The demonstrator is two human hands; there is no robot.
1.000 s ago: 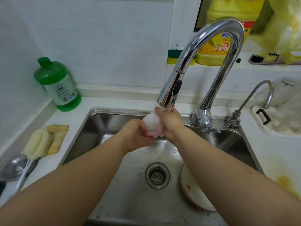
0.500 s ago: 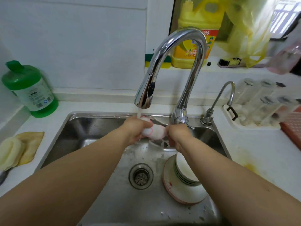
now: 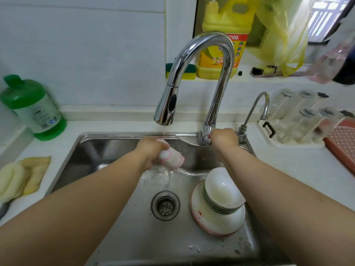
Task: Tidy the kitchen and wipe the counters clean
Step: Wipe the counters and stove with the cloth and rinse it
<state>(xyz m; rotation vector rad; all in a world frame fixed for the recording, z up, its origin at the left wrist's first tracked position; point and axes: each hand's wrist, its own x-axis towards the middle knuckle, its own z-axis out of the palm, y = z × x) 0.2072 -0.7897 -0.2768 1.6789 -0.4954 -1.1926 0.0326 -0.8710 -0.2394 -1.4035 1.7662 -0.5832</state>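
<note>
Holding a bunched white-and-pink cloth (image 3: 171, 157) over the steel sink (image 3: 80, 150), we are curling the fingers of our left hand (image 3: 151, 152) tightly around it, just under the spray head of the tall chrome faucet (image 3: 207, 73), where a thin stream of water is falling onto it. We are closing our right hand (image 3: 223, 138) around the handle at the faucet's base, on the far right rim of the sink. Near right in the sink, stacked white bowls (image 3: 222, 191) are sitting on a plate (image 3: 217, 221), just right of the drain (image 3: 165, 205). On the surface (image 3: 288, 166) at far left a green bottle (image 3: 32, 108) is standing upright, and nearer left a yellowish rag (image 3: 36, 173) is lying flat. A yellow detergent jug (image 3: 226, 41) is standing on the sill behind the faucet, with a green-topped sponge (image 3: 181, 71) to its left.
</note>
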